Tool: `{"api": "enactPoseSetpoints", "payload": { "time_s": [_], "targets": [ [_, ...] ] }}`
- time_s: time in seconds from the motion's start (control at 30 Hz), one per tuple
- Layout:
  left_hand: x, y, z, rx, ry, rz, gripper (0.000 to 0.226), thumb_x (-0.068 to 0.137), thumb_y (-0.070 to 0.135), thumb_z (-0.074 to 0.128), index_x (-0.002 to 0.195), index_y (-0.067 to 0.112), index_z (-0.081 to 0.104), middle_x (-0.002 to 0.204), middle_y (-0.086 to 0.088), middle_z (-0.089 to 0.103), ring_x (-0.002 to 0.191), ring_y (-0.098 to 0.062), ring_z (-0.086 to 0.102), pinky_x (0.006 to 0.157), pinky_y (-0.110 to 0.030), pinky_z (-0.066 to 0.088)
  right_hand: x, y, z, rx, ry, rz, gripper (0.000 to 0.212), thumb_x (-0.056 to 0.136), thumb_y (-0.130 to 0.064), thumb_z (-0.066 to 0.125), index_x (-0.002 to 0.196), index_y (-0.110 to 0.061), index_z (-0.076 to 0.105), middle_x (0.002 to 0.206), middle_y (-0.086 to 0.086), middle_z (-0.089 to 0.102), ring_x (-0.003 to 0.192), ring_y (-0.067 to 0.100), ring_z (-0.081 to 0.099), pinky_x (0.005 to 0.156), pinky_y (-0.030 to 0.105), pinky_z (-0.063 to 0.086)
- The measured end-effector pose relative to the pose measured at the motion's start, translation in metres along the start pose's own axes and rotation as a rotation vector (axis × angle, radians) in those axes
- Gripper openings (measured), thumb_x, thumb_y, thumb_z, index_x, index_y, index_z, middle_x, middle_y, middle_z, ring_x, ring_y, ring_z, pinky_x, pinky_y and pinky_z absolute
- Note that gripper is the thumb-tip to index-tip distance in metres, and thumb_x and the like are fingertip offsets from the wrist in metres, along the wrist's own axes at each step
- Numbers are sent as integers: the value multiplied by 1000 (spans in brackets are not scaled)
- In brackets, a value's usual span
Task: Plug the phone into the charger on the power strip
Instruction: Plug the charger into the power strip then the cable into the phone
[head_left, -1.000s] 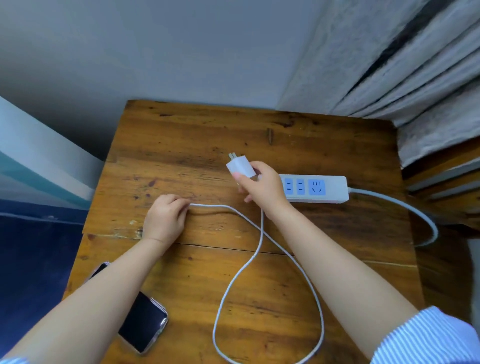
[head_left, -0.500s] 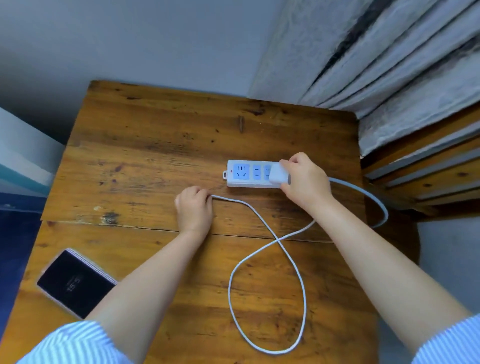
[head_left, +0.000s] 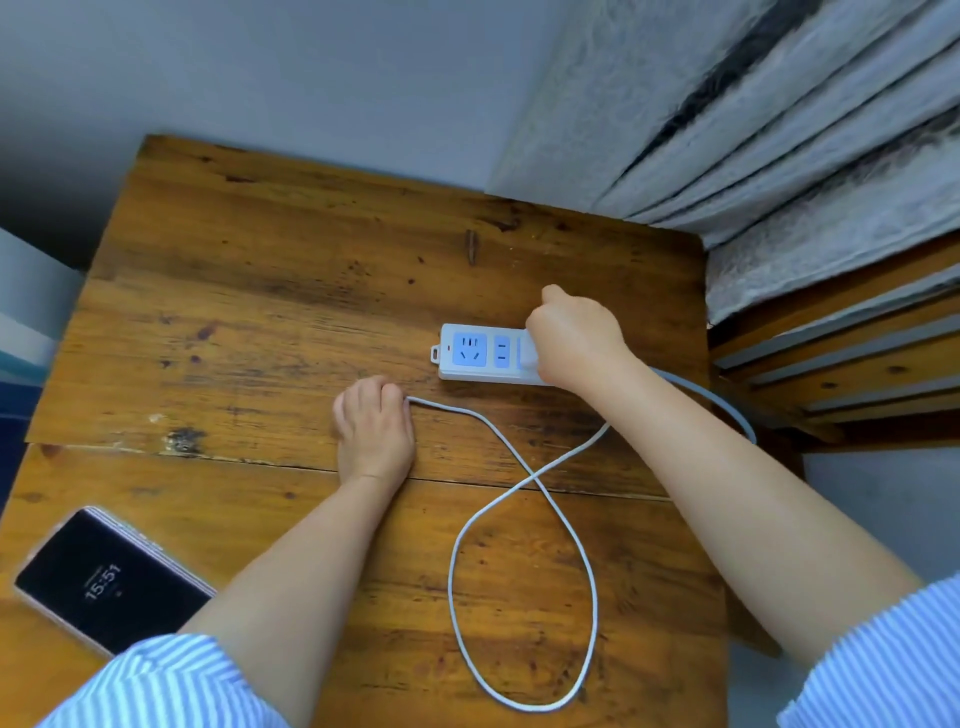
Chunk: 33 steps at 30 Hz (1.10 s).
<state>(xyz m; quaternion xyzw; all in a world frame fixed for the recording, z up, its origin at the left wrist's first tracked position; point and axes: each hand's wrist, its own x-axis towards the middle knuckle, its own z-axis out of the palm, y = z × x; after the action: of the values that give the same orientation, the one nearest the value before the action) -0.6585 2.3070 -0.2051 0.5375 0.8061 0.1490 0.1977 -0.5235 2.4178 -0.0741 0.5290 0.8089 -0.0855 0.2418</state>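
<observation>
A white power strip (head_left: 470, 353) with blue sockets lies on the wooden table (head_left: 260, 312), right of centre. My right hand (head_left: 574, 340) is closed on the white charger (head_left: 527, 356), which sits on the strip's right sockets and is mostly hidden by my fingers. A white cable (head_left: 519, 519) runs from under that hand, loops toward the front edge and ends in my left hand (head_left: 374, 426), a fist closed on the cable's free end, resting on the table. The phone (head_left: 104, 579) lies face up at the front left, screen lit, touching nothing.
The strip's grey power cord (head_left: 727, 410) curves off the table's right edge. A grey wall stands behind the table, pale curtain folds (head_left: 779, 130) hang at the back right, and wooden slats (head_left: 857, 364) sit to the right.
My right hand carried the charger from the strip's left end to its right sockets and pressed it down there. The view shifted left. My left hand kept the cable end.
</observation>
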Motion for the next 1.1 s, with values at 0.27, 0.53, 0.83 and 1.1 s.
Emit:
{"api": "enactPoseSetpoints", "payload": {
  "time_s": [0.27, 0.53, 0.83, 1.1],
  "targets": [
    [0, 1, 0, -3, -1, -4, 14, 87, 6, 50, 91, -5, 58, 108, -28, 57, 107, -42, 48, 103, -52, 27, 10, -10, 4, 37, -37, -54, 26, 78, -5, 65, 103, 0, 57, 111, 18, 48, 62, 18, 43, 51, 24, 42],
    [-3, -1, 2, 2, 0, -7, 17, 89, 11, 47, 95, -2, 58, 111, -24, 56, 111, -38, 45, 106, -48, 23, 15, -11, 6, 25, -61, -84, 28, 79, -3, 62, 105, 0, 56, 115, 20, 47, 51, 13, 35, 43, 19, 31],
    [-1, -1, -1, -25, 43, 45, 14, 87, 6, 50, 90, -5, 59, 103, -27, 59, 103, -41, 49, 101, -52, 30, 13, -15, 7, -102, -42, -72, 34, 80, 1, 57, 113, 5, 51, 120, 23, 43, 50, 16, 34, 40, 21, 30],
    [-32, -12, -19, -51, 112, 129, 9, 78, -5, 56, 82, -4, 64, 84, -27, 63, 89, -42, 56, 94, -55, 33, 0, -22, 9, -221, 12, 0, 36, 91, -31, 47, 123, -16, 46, 121, 13, 57, 115, 34, 48, 90, 42, 40]
  ]
}}
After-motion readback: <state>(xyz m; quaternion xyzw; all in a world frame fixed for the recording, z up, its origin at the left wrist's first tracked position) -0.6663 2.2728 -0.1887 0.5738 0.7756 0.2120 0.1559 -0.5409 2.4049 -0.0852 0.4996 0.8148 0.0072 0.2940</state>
